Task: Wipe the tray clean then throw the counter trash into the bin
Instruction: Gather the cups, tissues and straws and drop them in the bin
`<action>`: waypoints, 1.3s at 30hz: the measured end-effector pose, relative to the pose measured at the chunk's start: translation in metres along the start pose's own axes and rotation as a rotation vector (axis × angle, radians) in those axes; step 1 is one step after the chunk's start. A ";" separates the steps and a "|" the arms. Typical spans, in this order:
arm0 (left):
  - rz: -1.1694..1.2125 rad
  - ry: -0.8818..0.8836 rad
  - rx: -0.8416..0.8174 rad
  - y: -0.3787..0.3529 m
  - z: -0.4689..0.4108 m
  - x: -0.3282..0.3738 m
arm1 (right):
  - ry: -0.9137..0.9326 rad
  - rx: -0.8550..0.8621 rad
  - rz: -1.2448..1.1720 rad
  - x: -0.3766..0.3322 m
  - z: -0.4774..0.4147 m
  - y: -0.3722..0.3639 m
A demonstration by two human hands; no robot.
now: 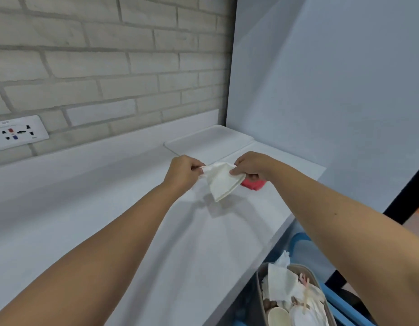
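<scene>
1. Left hand [183, 171]: fingers curled, pinching one corner of a white paper napkin [221, 182], held above the tabletop [109, 208].
2. Right hand [252, 165]: thumb and fingers clamped on the napkin's opposite corner. The lower fingers also hold a pink-red pad [254, 184]; whether it is a cloth or a sponge cannot be told.
3. Paper napkin: folded, stretched between the two hands, with its loose end hanging down clear of the tabletop. Judged to be counter trash being gathered for disposal.
4. Pink-red pad: tucked under the napkin, probably the wiping tool, kept in hand to free the surface.
5. Tray [208, 140]: white, lying flat in the far right corner of the tabletop, beyond the hands, with nothing visible on it.
6. Bin [259, 292]: below the tabletop's right edge, holding crumpled paper, cups and a plate. It is near enough for a short drop.
7. Socket plate [18, 132]: fixed to the brick wall, far left.
</scene>
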State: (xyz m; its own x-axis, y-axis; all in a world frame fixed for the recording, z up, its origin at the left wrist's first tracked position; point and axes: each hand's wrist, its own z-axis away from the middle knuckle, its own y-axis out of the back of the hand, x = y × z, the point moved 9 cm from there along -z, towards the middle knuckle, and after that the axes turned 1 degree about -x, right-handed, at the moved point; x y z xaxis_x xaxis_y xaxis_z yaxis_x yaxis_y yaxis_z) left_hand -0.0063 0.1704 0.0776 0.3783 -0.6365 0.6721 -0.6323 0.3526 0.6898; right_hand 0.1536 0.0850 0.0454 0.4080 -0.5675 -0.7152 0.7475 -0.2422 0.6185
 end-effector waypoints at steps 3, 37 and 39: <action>-0.003 -0.017 -0.044 -0.042 0.009 0.037 | -0.052 -0.045 -0.010 0.043 0.017 0.027; 0.174 0.575 -0.496 -0.363 0.220 -0.037 | -0.288 -0.300 0.199 0.417 0.084 -0.078; 0.179 0.581 -0.474 -0.363 0.220 -0.039 | -0.287 -0.302 0.240 0.420 0.084 -0.079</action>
State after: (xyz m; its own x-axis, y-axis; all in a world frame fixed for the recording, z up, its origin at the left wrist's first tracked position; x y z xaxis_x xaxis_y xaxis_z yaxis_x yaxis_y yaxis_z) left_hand 0.0595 -0.0834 -0.2584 0.6745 -0.1261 0.7274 -0.4095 0.7559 0.5108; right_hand 0.2216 -0.2002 -0.2762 0.4583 -0.7840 -0.4187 0.7860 0.1376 0.6027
